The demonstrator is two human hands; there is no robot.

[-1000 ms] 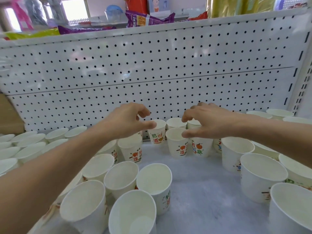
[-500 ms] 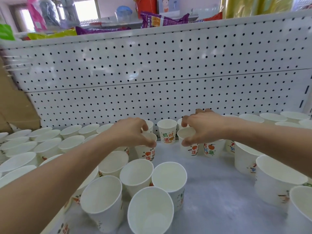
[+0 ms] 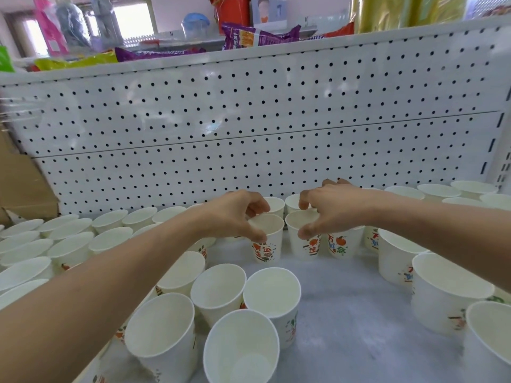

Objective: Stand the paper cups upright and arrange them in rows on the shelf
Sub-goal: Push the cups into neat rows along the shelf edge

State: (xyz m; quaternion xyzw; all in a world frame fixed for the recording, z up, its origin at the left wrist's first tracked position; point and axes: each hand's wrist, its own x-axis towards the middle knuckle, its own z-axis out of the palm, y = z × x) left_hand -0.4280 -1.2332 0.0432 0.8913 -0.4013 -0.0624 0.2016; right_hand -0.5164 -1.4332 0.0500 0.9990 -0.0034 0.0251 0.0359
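While both arms reach to mid-frame, the left hand [image 3: 232, 217] pinches the rim of one cup [image 3: 269, 250], thumb on the near side, fingers curled over the far side; the right hand [image 3: 334, 214] grips a second cup [image 3: 300, 244] the same way, thumb in front, fingers behind; both stand upright on the shelf [image 3: 345, 313], just beside each other, whether touching I cannot tell; more cups [image 3: 110, 239] sit in rows at left, with others clustered at lower centre and at right; a pegboard [image 3: 249, 120] rises behind; snack bags [image 3: 257, 37] lie along the top of the frame.
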